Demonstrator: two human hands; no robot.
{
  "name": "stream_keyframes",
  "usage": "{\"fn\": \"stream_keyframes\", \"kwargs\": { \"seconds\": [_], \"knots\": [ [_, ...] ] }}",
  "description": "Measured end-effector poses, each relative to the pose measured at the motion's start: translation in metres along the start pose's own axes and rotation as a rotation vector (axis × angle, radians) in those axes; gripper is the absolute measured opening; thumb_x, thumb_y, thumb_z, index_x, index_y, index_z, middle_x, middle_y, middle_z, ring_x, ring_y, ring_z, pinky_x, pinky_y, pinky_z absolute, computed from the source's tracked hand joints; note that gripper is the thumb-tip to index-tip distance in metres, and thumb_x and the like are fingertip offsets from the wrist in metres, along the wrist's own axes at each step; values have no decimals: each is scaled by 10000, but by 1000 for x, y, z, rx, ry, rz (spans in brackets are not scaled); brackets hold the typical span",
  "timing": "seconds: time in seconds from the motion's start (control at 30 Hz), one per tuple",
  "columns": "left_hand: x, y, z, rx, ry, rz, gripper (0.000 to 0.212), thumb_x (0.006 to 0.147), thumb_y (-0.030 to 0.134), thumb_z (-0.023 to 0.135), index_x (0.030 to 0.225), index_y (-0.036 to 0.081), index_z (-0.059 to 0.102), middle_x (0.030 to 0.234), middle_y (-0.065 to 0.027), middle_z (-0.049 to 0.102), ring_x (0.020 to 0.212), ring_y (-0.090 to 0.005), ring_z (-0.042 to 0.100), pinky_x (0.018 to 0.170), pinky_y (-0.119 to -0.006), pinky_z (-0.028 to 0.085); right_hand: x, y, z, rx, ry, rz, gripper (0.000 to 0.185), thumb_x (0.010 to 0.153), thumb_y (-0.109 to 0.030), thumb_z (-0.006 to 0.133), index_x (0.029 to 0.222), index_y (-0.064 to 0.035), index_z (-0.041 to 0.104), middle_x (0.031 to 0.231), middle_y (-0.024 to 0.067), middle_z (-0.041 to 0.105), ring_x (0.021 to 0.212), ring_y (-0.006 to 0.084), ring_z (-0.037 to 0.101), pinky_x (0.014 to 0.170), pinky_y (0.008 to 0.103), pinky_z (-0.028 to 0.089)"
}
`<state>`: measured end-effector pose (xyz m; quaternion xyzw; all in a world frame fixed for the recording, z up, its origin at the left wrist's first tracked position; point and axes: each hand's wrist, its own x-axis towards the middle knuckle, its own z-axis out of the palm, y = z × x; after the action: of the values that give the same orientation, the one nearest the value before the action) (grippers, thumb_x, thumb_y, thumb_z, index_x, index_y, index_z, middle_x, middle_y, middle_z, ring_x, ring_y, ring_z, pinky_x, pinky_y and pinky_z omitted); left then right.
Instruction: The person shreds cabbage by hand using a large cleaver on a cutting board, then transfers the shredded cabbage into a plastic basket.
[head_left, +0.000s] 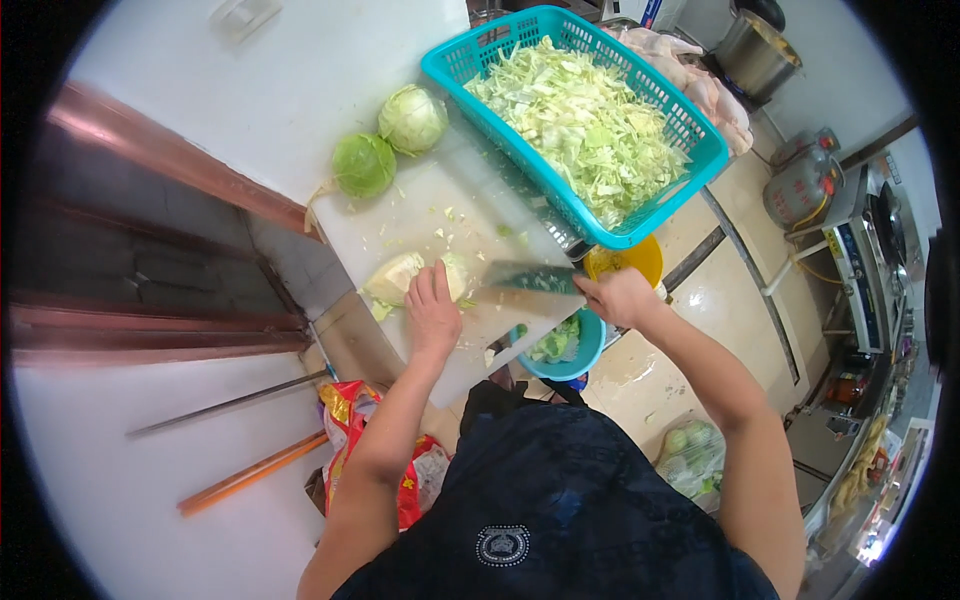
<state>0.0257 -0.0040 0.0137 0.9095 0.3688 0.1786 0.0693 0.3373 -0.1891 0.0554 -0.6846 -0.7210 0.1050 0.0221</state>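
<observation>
My left hand (435, 307) rests on cut cabbage pieces (394, 279) on a white cutting board (480, 217). Its fingertips point away from me, and a paler piece lies just to their right. In my right hand (622, 296) is the handle of a broad-bladed cleaver (536, 277), its blade over the board to the right of the cabbage. Two whole cabbages, one green (364, 166) and one paler (412, 120), sit at the board's far left corner. Small cabbage scraps are scattered across the board.
A teal plastic basket (517, 146) of shredded cabbage stands beyond the board. Below its right edge are a yellow container (646, 259) and a blue basin (562, 369) with cabbage leaves. Raw poultry (720, 105) lies behind the basket. A bag of cabbages (694, 457) rests on the floor.
</observation>
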Motion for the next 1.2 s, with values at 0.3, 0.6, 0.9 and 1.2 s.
{"fn": "stream_keyframes", "kwargs": {
  "seconds": [0.3, 0.6, 0.9, 1.2],
  "knots": [
    [-26, 19, -8, -101, -36, 294, 635, 827, 81, 616, 1444, 113, 467, 1366, -192, 470, 1303, -388, 445, 992, -480, 429, -130, -26, 13, 174, -69, 132, 350, 872, -240, 662, 1213, -162, 675, 687, 89, 644, 584, 321, 647, 535, 421, 523],
    [16, 21, 5, -181, -34, -66, 666, 859, 153, 657, 1459, 17, 402, 1341, -219, 470, 1241, -423, 468, 1033, -484, 434, -44, -74, 43, 504, 90, 603, 332, 944, -274, 557, 1179, -65, 663, 815, 234, 687, 779, 444, 669, 714, 524, 534],
    [18, 7, 16, -536, -259, -419, 734, 868, 229, 699, 1490, 18, 371, 1369, -249, 511, 1247, -394, 518, 1058, -469, 442, 104, -36, 29, 258, 126, 446, 345, 930, -244, 580, 1264, -178, 637, 940, 202, 705, 860, 406, 684, 762, 532, 541],
    [-125, -19, -41, -1396, 15, -1123, 618, 907, 186, 709, 1435, -3, 450, 1283, -128, 613, 1166, -215, 601, 999, -341, 483, 146, -20, 39, 165, 194, 114, 323, 918, -97, 518, 1196, -125, 679, 1092, 140, 691, 1006, 377, 646, 865, 491, 507]
  ]
}}
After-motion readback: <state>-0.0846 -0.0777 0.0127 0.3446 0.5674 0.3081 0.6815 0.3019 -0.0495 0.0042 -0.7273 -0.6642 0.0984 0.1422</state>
